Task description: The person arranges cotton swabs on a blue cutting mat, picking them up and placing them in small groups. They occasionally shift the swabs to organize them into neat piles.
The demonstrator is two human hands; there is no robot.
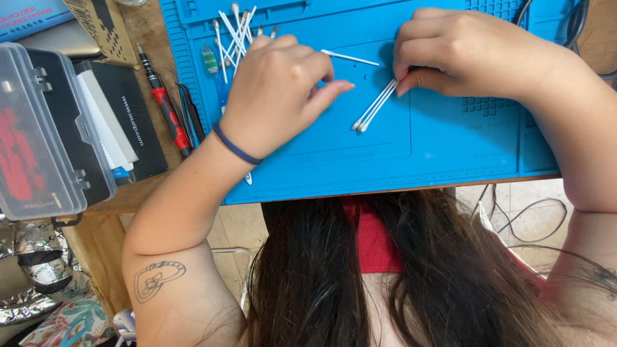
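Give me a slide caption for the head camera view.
Right hand pinching cotton swabs on a blue work mat, left hand resting beside them.

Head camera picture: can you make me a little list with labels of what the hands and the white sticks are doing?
Surface: blue silicone work mat on a wooden table.
Left hand: rests on the mat, fingers curled, blue band on the wrist.
Right hand: fingertips pinch one end of a small bundle of white cotton swabs lying on the mat.
Other swabs: loose pile of white cotton swabs at the mat's top, one single swab between the hands.
Beside the mat: red-and-black screwdriver, clear plastic case.
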